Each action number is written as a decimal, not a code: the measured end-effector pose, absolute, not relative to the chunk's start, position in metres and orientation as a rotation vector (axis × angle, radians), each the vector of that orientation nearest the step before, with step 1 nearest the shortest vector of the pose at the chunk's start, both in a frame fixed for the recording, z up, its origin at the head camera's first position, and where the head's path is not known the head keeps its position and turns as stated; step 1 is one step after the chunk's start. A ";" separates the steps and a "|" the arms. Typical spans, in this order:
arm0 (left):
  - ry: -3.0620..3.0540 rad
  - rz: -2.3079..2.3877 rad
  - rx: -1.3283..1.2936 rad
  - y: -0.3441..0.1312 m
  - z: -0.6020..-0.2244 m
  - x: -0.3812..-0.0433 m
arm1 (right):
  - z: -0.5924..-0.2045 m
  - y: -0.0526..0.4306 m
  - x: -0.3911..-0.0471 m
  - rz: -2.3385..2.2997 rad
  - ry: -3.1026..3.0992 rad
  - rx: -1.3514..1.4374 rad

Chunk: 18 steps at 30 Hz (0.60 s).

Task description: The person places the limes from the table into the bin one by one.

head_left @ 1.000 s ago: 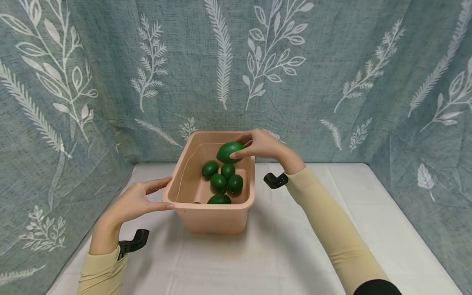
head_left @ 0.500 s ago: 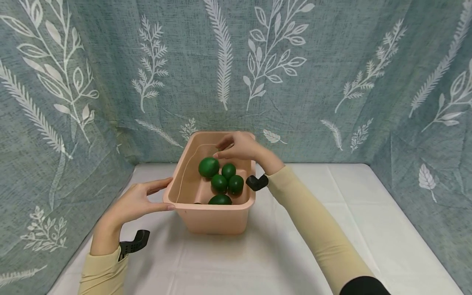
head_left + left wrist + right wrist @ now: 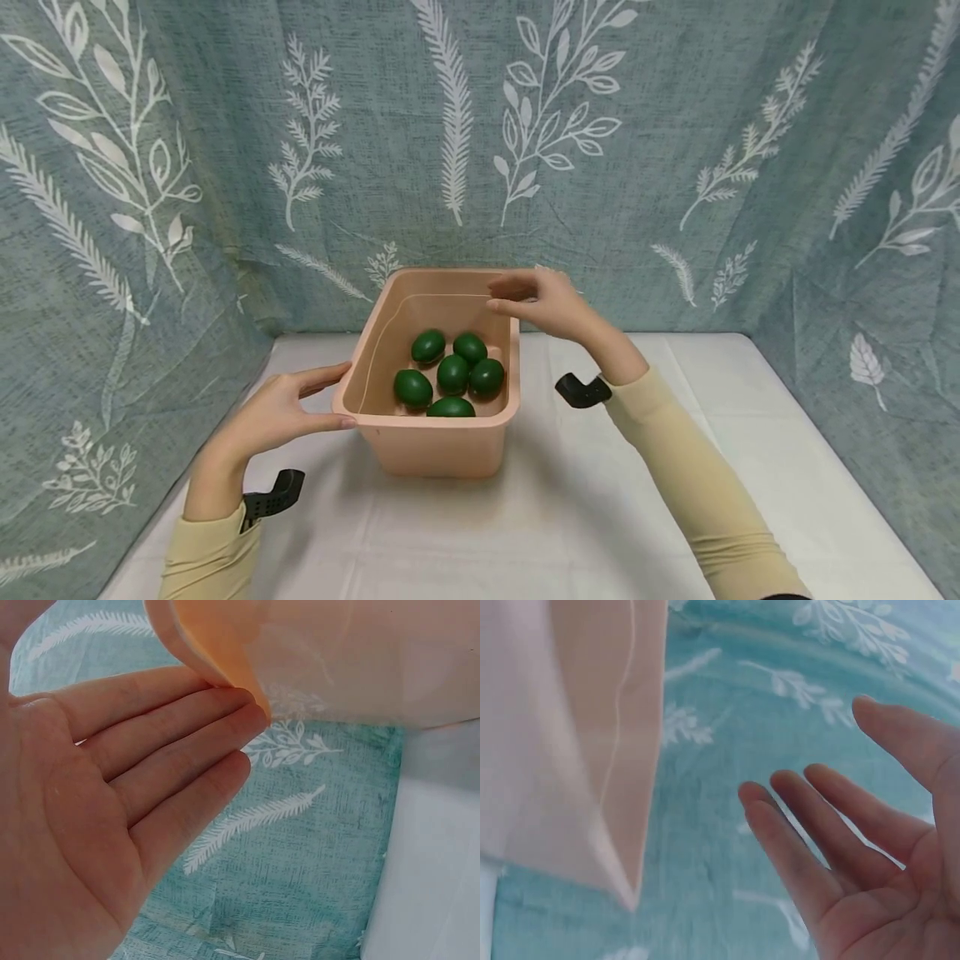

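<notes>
A peach-coloured plastic bin (image 3: 442,446) stands mid-table with several smooth, dark green, avocado-shaped fruits inside; one green fruit (image 3: 413,389) lies by the left wall. My left hand (image 3: 273,412) touches the bin's near left corner, thumb at the front rim and fingertips on the left side. Its fingers are straight in the left wrist view, where they meet the orange-tinted rim (image 3: 217,652). My right hand (image 3: 547,304) is held over the bin's far right rim, fingers loosely bent and nothing in them. In the right wrist view its spread fingers are apart from the bin wall (image 3: 630,750).
A white cloth (image 3: 637,500) covers the table. Blue-green curtains (image 3: 637,167) with white leaf prints enclose the back and both sides. A black wrist device (image 3: 273,493) sits on the left forearm, another black device (image 3: 583,390) on the right.
My right hand lowered a green fruit into the bin, let it go and drew back to the right. A fruit now shows farther left at the front. My left hand stayed put.
</notes>
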<state>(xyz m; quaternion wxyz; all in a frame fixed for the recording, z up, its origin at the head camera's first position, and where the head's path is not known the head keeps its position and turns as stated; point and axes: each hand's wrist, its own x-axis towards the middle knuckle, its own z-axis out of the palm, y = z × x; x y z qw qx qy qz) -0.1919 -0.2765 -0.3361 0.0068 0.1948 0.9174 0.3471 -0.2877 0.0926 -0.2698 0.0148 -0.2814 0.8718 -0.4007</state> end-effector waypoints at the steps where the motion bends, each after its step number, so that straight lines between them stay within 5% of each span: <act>1: 2.871 1.084 0.605 -0.277 -0.336 -0.192 | -0.271 0.100 -0.284 -1.271 2.728 -0.865; 18: 2.947 1.129 0.614 -0.289 -0.351 -0.184 | -0.336 0.225 -0.236 -1.182 2.989 -0.575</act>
